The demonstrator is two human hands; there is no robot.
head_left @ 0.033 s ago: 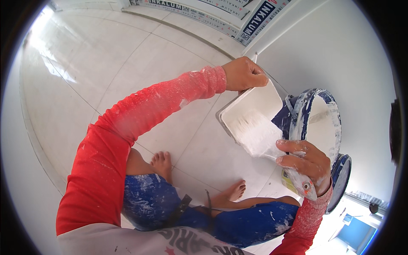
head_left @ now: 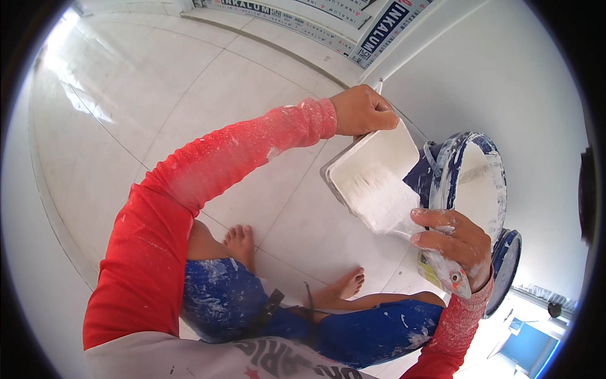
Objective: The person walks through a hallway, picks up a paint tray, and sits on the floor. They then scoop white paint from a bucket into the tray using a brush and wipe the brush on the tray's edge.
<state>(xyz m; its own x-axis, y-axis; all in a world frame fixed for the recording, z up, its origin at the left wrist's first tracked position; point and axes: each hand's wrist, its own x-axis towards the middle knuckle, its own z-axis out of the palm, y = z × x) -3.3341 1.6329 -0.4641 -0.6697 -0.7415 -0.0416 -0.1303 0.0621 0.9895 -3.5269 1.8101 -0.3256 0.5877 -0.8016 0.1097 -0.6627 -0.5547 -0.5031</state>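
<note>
My left hand [head_left: 366, 111] grips the far edge of a shallow white tub [head_left: 396, 146] with rounded corners, its thumb over the rim. The tub tilts toward me. In my right hand [head_left: 459, 239] is a wide paintbrush [head_left: 382, 201], its handle running back under my palm and its white-coated bristles lying over the tub. White smears mark my right fingers. Just beyond that hand stands a blue paint bucket [head_left: 419, 178], streaked with white and holding whitish material. My right hand partly covers it.
A second blue round container or lid [head_left: 506, 268] sits beside the bucket, close to the white wall [head_left: 527, 120]. Frames covered in printed film [head_left: 379, 31] lie along the far side. My bare feet [head_left: 240, 245] rest on the pale tiled floor [head_left: 189, 145].
</note>
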